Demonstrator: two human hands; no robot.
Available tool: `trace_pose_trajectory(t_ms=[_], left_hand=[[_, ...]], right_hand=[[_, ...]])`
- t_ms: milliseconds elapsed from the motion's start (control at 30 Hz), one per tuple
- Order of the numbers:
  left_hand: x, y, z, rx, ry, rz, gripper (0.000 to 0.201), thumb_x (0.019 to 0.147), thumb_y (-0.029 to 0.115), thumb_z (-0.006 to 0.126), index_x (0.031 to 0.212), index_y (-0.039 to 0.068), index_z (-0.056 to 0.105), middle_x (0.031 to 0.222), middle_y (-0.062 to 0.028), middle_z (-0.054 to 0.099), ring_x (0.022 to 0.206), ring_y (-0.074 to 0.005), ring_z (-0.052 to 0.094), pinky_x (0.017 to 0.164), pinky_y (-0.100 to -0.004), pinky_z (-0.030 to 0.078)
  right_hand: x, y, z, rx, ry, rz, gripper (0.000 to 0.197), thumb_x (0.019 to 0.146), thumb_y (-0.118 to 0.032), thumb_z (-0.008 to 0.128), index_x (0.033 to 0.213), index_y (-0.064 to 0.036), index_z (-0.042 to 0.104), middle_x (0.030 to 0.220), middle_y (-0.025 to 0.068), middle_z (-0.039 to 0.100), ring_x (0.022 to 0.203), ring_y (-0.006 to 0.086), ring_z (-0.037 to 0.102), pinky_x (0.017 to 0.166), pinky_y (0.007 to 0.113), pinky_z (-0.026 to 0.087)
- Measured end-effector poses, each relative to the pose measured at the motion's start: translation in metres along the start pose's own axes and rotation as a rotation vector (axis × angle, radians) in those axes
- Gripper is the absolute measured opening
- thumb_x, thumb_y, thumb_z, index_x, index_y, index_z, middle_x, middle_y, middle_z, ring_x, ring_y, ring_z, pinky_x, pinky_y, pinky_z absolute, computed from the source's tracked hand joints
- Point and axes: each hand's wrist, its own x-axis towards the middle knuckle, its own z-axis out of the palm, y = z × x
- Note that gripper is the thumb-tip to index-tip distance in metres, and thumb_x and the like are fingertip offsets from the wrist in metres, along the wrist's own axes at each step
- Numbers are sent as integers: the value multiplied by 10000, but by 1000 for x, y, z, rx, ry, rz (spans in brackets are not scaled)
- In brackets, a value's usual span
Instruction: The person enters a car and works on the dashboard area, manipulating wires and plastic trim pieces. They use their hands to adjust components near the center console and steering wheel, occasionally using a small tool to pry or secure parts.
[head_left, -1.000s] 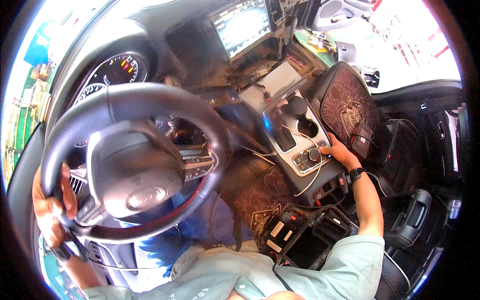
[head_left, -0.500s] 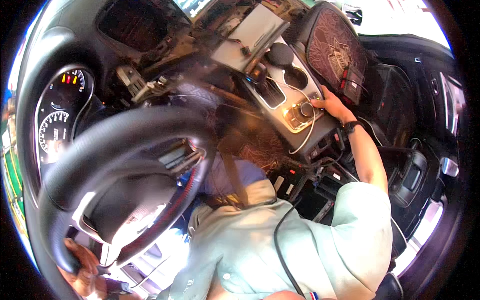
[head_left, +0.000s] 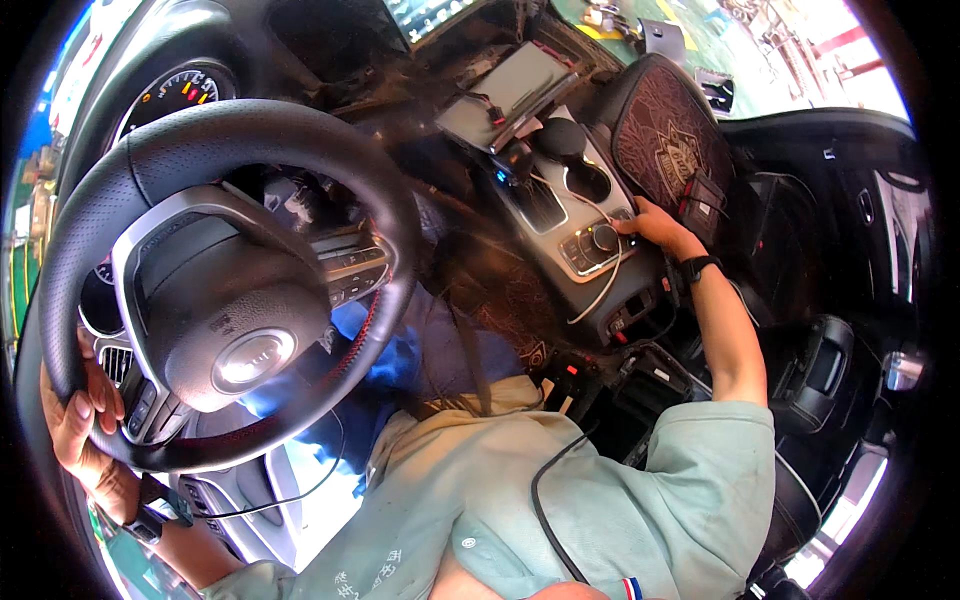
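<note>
At the lower left, my left hand (head_left: 82, 425) is wrapped round the rim of a black leather steering wheel (head_left: 270, 122). Some of its fingers are hidden behind the rim. On the right, my right hand (head_left: 658, 228) rests at the side of the silver centre console panel (head_left: 532, 238). Its thumb and forefinger are apart, and the thumb's tip is close to or touching a round black knob (head_left: 605, 238). Whether the knob is pressed or turned cannot be told. A thin white cable (head_left: 603, 291) runs over the panel beside the knob.
A flat tablet-like screen (head_left: 505, 95) lies tilted beyond the cup holder (head_left: 588, 180). Behind the wheel is a lit instrument cluster (head_left: 180, 98). The dashboard has an open cavity. Near the patterned front passenger seat (head_left: 662, 130) sits a small dark box (head_left: 702, 200). A black cable (head_left: 548, 480) crosses my shirt.
My view has shifted, so the steering wheel and instrument cluster now appear higher and the wheel is sharper. My left hand still grips the rim; my right hand stays by the knob.
</note>
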Motion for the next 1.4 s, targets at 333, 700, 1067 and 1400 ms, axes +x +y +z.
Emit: trace_pose_trajectory(t_ms=[333, 700, 1067, 1400], left_hand=[[-5, 2, -3, 23, -17, -2, 689, 813, 419, 741, 1151, -86, 414, 647, -10, 462, 419, -68, 413, 410, -208, 378], [-6, 8, 0, 57, -12, -63, 602, 803, 354, 721, 1146, -34, 414, 660, -14, 501, 474, -75, 477, 474, -188, 409], [-3, 9, -6, 173, -94, -52, 621, 847, 401, 680, 1179, -41, 396, 672, -10, 481, 473, -70, 452, 488, -201, 384], [41, -6, -9, 315, -299, 915, 357, 937, 210, 589, 1154, -65, 516, 782, -112, 614, 609, -162, 613, 537, -247, 524]], right_hand=[[42, -103, 5, 205, 172, -317, 769, 881, -507, 654, 1341, 81, 469, 1257, 224, 593, 1163, 287, 577, 1004, 362, 433], [66, -143, 63, 274, -310, -528, 673, 810, -260, 761, 1358, 20, 488, 1316, 141, 549, 1215, 242, 509, 1067, 336, 361], [91, -146, 95, 315, -63, -490, 584, 626, -149, 807, 1144, 34, 611, 1070, 105, 644, 996, 228, 574, 936, 330, 433], [87, -145, 104, 507, -56, -445, 419, 605, -64, 785, 1000, 6, 664, 985, 63, 668, 902, 182, 600, 846, 324, 463]])
